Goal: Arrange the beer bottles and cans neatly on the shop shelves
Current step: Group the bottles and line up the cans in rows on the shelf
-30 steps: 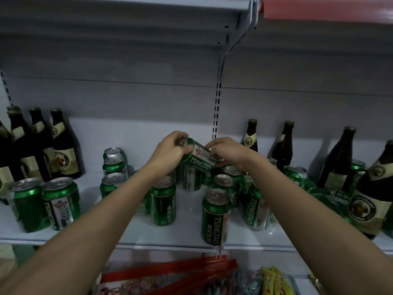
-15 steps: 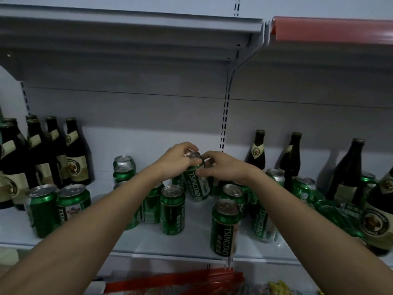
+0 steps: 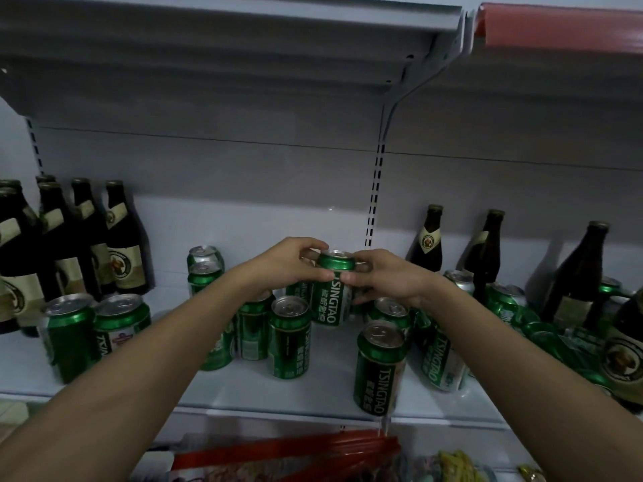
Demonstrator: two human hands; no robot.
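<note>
An upright green Tsingtao can (image 3: 330, 293) stands mid-shelf, gripped near its top by both hands. My left hand (image 3: 282, 264) curls round its left side and my right hand (image 3: 386, 276) holds its right side. Several more green cans stand around it, among them a front can (image 3: 379, 367), a middle can (image 3: 288, 337) and a left pair (image 3: 95, 335). Dark beer bottles stand in a group at the left (image 3: 118, 245) and are scattered at the right (image 3: 429, 238). Some cans at the right (image 3: 542, 332) lie tipped over.
The white shelf (image 3: 243, 387) has a front lip close to the nearest can. An upper shelf (image 3: 243, 46) overhangs, with a red price strip (image 3: 556, 26) at the right. Red and yellow packaged goods (image 3: 313, 457) sit on the shelf below.
The can was tilted between my hands a second ago; it has been turned upright and now stands among the other cans. The camera view has shifted slightly upward.
</note>
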